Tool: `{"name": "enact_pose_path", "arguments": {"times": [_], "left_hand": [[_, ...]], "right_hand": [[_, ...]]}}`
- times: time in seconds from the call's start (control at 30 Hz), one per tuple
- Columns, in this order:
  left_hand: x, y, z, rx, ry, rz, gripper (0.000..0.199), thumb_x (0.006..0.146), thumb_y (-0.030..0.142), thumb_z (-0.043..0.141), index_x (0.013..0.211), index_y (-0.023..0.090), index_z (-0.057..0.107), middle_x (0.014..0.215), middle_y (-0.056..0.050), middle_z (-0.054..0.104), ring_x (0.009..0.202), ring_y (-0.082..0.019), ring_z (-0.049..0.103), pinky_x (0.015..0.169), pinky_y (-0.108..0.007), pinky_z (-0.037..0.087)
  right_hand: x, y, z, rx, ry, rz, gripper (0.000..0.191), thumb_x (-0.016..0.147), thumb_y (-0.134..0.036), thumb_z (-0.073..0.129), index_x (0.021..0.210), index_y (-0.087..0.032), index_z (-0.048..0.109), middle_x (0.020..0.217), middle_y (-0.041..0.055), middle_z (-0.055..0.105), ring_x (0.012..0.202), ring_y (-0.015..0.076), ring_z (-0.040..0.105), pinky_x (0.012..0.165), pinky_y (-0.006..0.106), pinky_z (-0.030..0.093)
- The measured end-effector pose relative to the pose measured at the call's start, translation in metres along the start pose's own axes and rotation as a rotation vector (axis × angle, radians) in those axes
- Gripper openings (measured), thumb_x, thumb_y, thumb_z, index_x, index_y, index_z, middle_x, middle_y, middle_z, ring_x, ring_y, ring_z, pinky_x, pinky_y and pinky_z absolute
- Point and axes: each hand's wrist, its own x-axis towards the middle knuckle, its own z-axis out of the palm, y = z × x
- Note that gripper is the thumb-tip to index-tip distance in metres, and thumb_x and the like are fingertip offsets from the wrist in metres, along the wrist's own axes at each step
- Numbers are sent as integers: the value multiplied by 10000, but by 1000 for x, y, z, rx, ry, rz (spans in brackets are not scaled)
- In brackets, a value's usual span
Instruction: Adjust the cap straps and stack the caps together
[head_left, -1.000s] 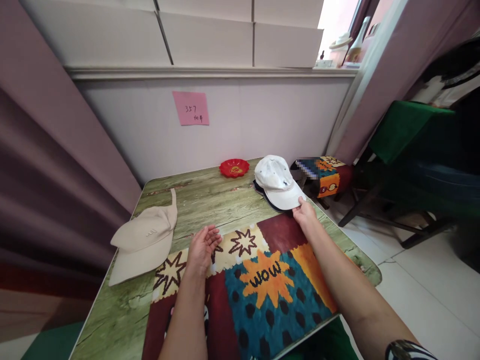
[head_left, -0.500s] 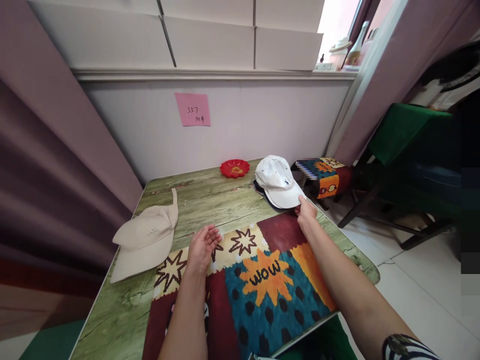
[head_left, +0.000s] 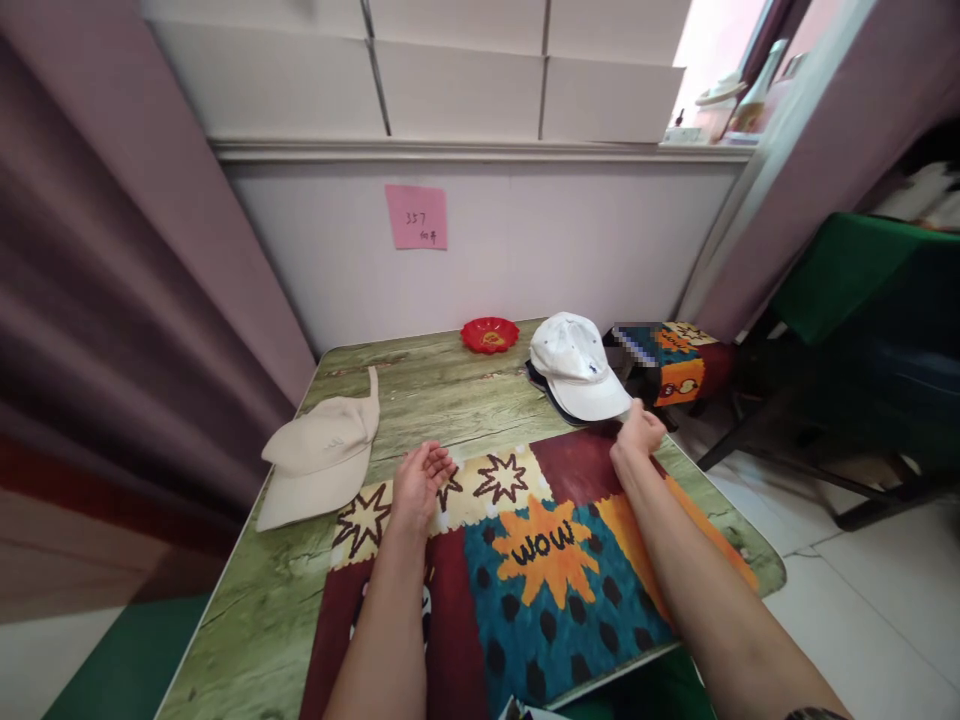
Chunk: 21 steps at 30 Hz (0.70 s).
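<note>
A white baseball cap (head_left: pixel 574 350) with a small dark logo sits on top of a dark cap (head_left: pixel 551 395) near the table's right edge, its brim toward me. At the brim's tip is my right hand (head_left: pixel 641 432), fingers curled and closed at its edge; part of the fingertips is hidden. My left hand (head_left: pixel 424 478) hovers over the patterned mat (head_left: pixel 457 580), palm turned inward, holding nothing, its fingers loosely bent and apart. Left of it lies a beige cap (head_left: pixel 322 455), brim toward me and strap sticking up at the back.
A red scalloped dish (head_left: pixel 490 335) stands at the back of the wood-patterned table (head_left: pixel 427 390). Behind it, a pink note (head_left: pixel 417 217) is stuck on the wall. Beyond the right edge are a stool with a patterned cover (head_left: pixel 682 365) and a green-covered chair (head_left: pixel 840 265). Purple curtain hangs left.
The view has turned slightly left, so everything sits farther right. My right hand has drawn back a little toward the tip of the white cap's brim. My left hand stays over the mat.
</note>
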Motion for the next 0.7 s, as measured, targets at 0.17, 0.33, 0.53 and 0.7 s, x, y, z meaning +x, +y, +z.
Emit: {"name": "enact_pose_path", "arguments": {"times": [0.17,0.33,0.53,0.7], "left_hand": [[10,15,-13,43,332,407,127,866,295,612,873,173,576,671,43,563,538,-89,514,596,-213,466],[15,44,-48,332,720,833,321,769,228,684,1050,188,534,931,-25,587,892,-188,586,906,-342,461],[21,66,-96,493,1278,682,616,668,247,755,1163,218,390,1420,-184,372,1363,-405,341,1111,-641,239],[33,67,-117,84,1197,526,715,661,230,719,1232,254,290,1397,-161,375,1301,-353,470,1024,-568,462]], "right_hand": [[-47,-3,28,92,-16,-252,441,913,-611,457,980,-193,580,683,-22,567,566,126,532,565,255,440],[-120,-1,80,225,-469,-194,434,894,-602,519,831,-180,592,603,-53,504,484,83,407,482,216,326],[-166,21,116,253,-576,41,436,850,-617,558,810,-183,585,584,-57,520,428,75,351,424,218,262],[-171,37,121,157,-654,40,435,834,-615,580,811,-182,608,607,-41,569,450,88,403,441,223,307]]}}
